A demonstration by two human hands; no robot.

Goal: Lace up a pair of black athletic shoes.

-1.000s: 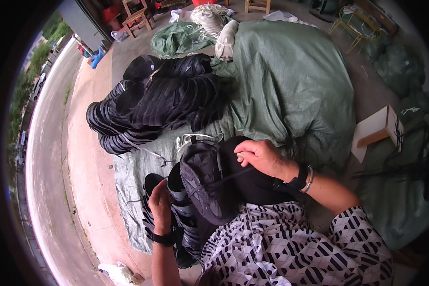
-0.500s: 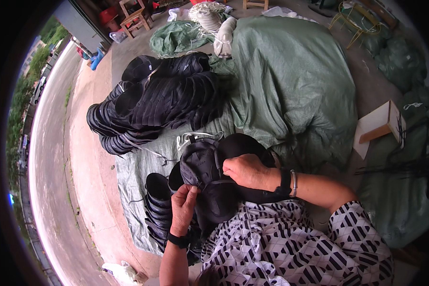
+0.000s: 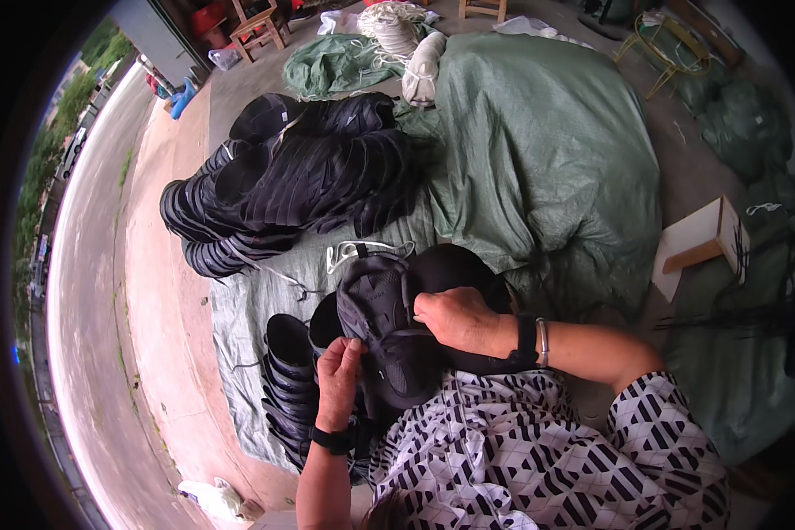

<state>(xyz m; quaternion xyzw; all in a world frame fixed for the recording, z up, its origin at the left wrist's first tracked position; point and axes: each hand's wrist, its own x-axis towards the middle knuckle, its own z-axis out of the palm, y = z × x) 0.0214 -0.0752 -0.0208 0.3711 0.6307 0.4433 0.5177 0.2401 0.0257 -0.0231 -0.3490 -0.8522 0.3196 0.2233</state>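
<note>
A black padded mesh piece (image 3: 373, 296) with a rounded, stitched panel lies in front of my lap; its exact kind I cannot make out. My left hand (image 3: 338, 371) pinches the piece's left edge between thumb and fingertips. Across from it, my right hand (image 3: 458, 316) is closed in a pinch at the right side of the panel, knuckles up. What lies inside the right fingertips is hidden. More black material (image 3: 450, 265) shows behind my right hand. Beside my left wrist stands a stack of nested black cup-shaped pieces (image 3: 289, 371).
A large heap of stacked black pieces (image 3: 318, 177) sits ahead to the left on green woven sheeting (image 3: 238, 327). A bulky green-covered mound (image 3: 548, 141) rises on the right. White cord (image 3: 353, 253) lies just beyond the piece. An open box (image 3: 702, 238) stands at the right.
My view has shifted slightly. Both hands keep nearly the same places on the black padded piece, and its panel's surface sits at a slightly different angle.
</note>
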